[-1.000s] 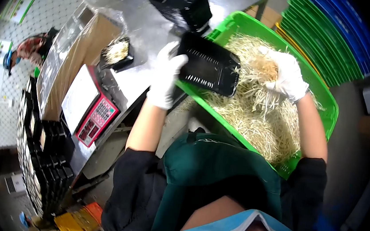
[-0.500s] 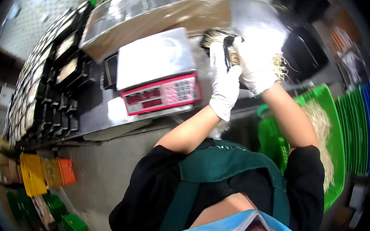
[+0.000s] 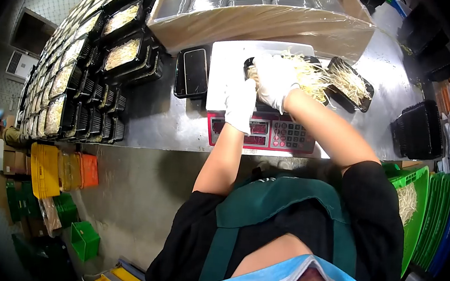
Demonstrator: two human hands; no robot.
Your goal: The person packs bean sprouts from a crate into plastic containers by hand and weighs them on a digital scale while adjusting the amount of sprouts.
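A black plastic tray (image 3: 322,99) heaped with pale bean sprouts (image 3: 302,72) rests on the platform of a red weighing scale (image 3: 293,137). My right hand (image 3: 275,81), in a white glove, is closed over the sprouts at the tray's left part, its fingertips partly hidden. At the tray's left edge is my gloved left hand (image 3: 240,103), fingers bent against it and partly covered by the right hand. Just right of the scale lies a second sprout-filled tray (image 3: 351,86). To the left is an empty black tray (image 3: 192,73).
A plastic-lined carton (image 3: 263,27) of clear lids stands behind the scale. Stacked sprout-filled trays (image 3: 62,87) crowd the table's left side. Stacked black trays (image 3: 420,129) sit at the right. Below them, a green crate (image 3: 415,213) holds more sprouts.
The view has swung right, toward the scale. Both hands have gone from beside the scale to over its platform, where a sprout-filled tray now sits. A filled tray lies to the right.
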